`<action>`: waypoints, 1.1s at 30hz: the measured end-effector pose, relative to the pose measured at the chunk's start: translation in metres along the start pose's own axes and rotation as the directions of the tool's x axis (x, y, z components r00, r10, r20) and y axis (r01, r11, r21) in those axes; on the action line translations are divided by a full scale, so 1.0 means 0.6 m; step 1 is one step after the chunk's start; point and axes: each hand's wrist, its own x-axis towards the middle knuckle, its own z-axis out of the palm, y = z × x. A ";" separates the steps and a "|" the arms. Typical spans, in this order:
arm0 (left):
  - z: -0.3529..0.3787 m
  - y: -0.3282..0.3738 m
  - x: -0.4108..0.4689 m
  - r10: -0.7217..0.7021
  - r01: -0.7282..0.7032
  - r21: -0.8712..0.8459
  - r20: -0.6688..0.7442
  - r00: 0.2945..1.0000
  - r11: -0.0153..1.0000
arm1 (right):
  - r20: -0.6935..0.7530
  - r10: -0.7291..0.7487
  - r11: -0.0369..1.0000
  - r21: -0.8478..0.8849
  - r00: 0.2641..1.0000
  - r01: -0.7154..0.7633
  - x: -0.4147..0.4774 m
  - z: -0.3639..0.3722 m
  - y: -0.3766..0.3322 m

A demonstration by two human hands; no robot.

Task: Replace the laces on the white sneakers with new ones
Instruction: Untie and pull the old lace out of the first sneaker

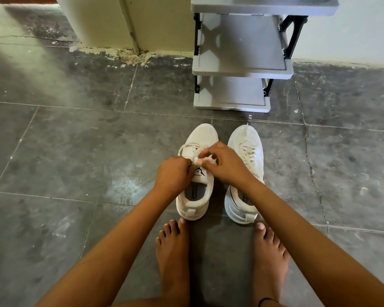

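Two sneakers (pixel 220 173) sit laced on the floor (pixel 75 151) near the rack (pixel 242 67), and both the left hand (pixel 173 176) and right hand (pixel 225 161) pinch the left sneaker's lace (pixel 193 149) at its knot, so unlacing seems barely begun.

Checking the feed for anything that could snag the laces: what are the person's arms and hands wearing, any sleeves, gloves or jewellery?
Both forearms are bare, with no sleeves in view. The left hand and right hand have no gloves, and I see no rings, watch or bracelets on the wrists. The feet are bare too. A thin dark band shows at the bottom edge near the right foot; what it is, I cannot tell.
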 end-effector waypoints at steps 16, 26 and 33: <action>0.001 0.010 0.003 -0.014 0.015 -0.047 0.023 1.000 0.999 | -0.222 -0.130 0.960 0.215 0.966 0.178 0.028 -0.009 -0.072; -0.007 -0.012 -0.004 -0.104 0.095 -0.259 -0.021 0.994 0.961 | -0.042 0.152 0.987 -0.037 0.987 -0.154 -0.007 0.029 0.016; -0.009 -0.022 -0.001 -0.187 0.177 -0.403 0.014 0.982 0.898 | -0.046 0.134 0.991 -0.011 0.990 -0.135 -0.017 0.028 0.025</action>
